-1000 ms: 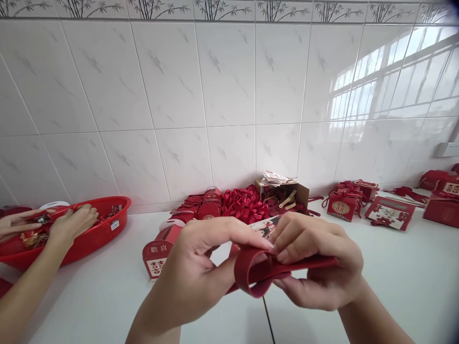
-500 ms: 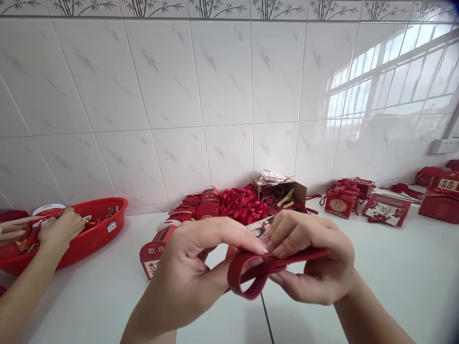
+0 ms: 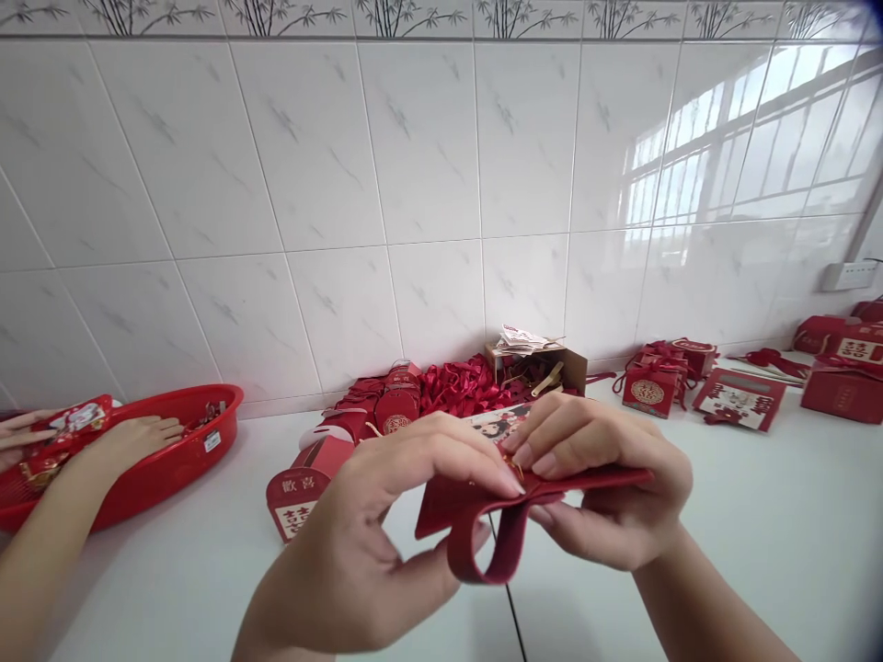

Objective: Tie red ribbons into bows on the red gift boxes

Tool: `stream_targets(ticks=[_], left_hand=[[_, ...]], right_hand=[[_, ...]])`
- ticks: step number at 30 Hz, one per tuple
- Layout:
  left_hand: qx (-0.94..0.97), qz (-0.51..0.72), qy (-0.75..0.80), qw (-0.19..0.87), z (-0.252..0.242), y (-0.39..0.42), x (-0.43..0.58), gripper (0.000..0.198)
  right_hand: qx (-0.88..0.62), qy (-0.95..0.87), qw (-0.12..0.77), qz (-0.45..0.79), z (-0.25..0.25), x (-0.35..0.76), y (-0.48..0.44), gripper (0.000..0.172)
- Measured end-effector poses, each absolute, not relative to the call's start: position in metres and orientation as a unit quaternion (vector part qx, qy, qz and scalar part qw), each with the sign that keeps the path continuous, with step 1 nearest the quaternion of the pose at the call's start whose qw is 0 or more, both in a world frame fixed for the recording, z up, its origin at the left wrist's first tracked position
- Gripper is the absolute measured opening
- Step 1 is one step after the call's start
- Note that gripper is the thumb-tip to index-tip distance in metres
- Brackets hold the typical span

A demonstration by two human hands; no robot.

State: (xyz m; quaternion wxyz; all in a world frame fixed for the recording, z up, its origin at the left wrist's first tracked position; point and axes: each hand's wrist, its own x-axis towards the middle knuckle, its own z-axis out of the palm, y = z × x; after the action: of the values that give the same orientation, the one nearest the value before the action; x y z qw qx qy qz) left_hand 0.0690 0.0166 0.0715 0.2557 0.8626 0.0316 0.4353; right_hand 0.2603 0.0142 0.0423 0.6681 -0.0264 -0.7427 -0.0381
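1. The strip (image 3: 511,538) looks light and bendy, probably stiff enough to spring back if a grip slackens; its smooth face may slide a little under the fingertips, yet it hardly seems fragile
2. The best hold is likely the pinched middle, where the layers meet; squeezing the loop (image 3: 461,556) could flatten it
3. The right hand (image 3: 621,450) grasps the strip, fingers above and thumb beneath; the left hand (image 3: 359,524) pinches it too, forefinger on top and thumb by the loop (how firmly, I cannot tell)
4. It is dark red with a dull, leather-like sheen, flat ends (image 3: 436,507) spreading sideways and the round loop hanging below
5. It is between both hands, raised above the white table (image 3: 773,515)
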Motion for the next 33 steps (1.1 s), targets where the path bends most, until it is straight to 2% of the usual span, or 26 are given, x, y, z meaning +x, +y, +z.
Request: stream_targets(ticks=[4,9,15,25,33], left_hand=[[0.843,0.505,-0.002,0.183,0.066,0.026,0.079,0.03],[0.838,0.535,-0.018,0.105,0.068,0.026,0.081,0.027],[0.843,0.526,0.016,0.112,0.067,0.023,0.079,0.031],[0.84,0.529,0.015,0.123,0.067,0.025,0.078,0.03],[0.852,0.506,0.045,0.127,0.064,0.026,0.075,0.027]], right_hand=[[-0.052,-0.733,0.676,-0.045,0.041,0.263,0.016,0.025],[-0.115,-0.767,0.63,-0.048,0.043,0.268,0.012,0.036],[-0.117,-0.771,0.626,0.005,0.046,0.268,0.009,0.026],[-0.13,-0.747,0.651,-0.026,0.044,0.263,0.009,0.016],[-0.127,-0.741,0.659,-0.031,0.041,0.26,0.012,0.015]])
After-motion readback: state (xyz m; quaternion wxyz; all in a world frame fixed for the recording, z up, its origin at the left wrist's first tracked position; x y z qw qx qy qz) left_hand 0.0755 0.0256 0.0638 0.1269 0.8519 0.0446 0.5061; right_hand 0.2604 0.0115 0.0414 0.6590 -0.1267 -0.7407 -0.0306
